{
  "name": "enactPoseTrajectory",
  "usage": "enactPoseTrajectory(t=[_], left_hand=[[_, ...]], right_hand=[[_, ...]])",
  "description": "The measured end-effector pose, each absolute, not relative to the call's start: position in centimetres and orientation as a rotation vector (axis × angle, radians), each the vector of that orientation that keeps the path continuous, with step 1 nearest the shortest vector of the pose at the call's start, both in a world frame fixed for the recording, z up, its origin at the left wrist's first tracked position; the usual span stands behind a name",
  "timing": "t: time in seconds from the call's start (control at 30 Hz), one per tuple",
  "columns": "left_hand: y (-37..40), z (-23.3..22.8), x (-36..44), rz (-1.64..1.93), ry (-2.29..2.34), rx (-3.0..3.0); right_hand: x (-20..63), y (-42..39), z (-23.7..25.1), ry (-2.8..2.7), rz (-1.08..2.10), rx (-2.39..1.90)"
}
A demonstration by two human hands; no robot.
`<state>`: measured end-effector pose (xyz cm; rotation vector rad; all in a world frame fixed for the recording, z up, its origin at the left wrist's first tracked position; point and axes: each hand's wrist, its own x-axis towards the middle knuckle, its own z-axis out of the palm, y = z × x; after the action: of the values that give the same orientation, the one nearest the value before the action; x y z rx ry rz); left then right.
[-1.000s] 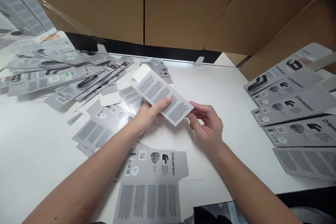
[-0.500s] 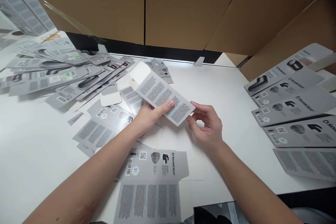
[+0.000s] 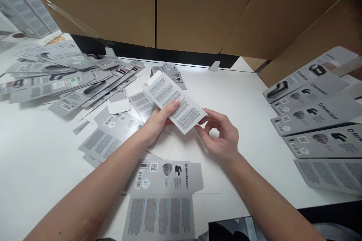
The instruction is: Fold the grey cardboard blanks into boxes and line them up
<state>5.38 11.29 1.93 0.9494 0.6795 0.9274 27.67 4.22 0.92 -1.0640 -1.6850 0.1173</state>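
Note:
A grey printed carton (image 3: 181, 105) with columns of small text is held tilted above the white table. My left hand (image 3: 160, 120) grips it, thumb on the printed face and fingers hidden underneath. My right hand (image 3: 219, 131) curls at the carton's near right end, index finger and thumb at its edge. A white flap shows at the carton's far left end. Below the hands lies an unfolded flat carton blank (image 3: 169, 180) with barcode, QR code and text panels. More flat blanks (image 3: 115, 128) overlap under and beside my left forearm.
A fanned pile of grey cartons (image 3: 70, 75) covers the left of the table. On the right, several cartons (image 3: 319, 120) stand in a row. Brown cardboard (image 3: 192, 11) walls the back. Rubber bands (image 3: 55, 40) lie at the far left.
The carton has shifted slightly left and turned a little, and its large white end flap now shows less. My left thumb sits further up the printed face. My right hand moved slightly left with it.

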Motion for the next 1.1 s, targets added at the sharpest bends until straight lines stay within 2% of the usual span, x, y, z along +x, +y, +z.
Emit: enactPoseTrajectory(t=[0.7,1.1], left_hand=[[11.24,1.42,5.49,0.990,0.653,0.952],[11.17,1.41,5.74,1.010,0.705,0.957]], right_hand=[[27.73,4.40,1.02,-1.672,0.098,-1.030],[27.92,4.33,0.53,-1.640,0.316,-1.153]])
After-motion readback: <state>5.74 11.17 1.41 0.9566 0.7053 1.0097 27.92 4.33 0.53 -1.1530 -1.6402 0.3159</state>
